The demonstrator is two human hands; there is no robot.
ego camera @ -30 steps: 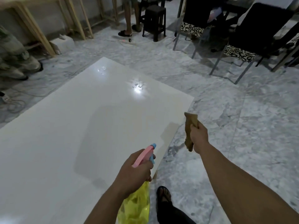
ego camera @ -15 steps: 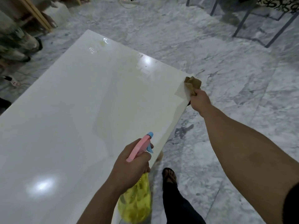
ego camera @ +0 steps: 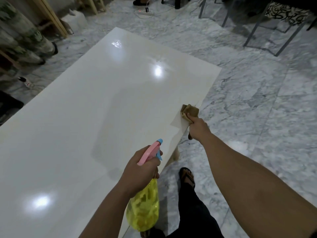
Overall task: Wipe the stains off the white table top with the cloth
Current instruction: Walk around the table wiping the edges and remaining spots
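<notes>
The white table top (ego camera: 72, 127) runs out of the frame at the left and bottom edges, so its near end stays unseen, and no stain can be made out among the glare spots on it. The right hand (ego camera: 199, 128) covers the near part of the brown cloth (ego camera: 190, 111), and the left hand (ego camera: 139, 174) hides the neck of the spray bottle (ego camera: 143, 210). At the upper right the chair (ego camera: 281, 16) is cut off by the top edge, and the patterned bundles (ego camera: 22, 38) at the upper left are blurred.
</notes>
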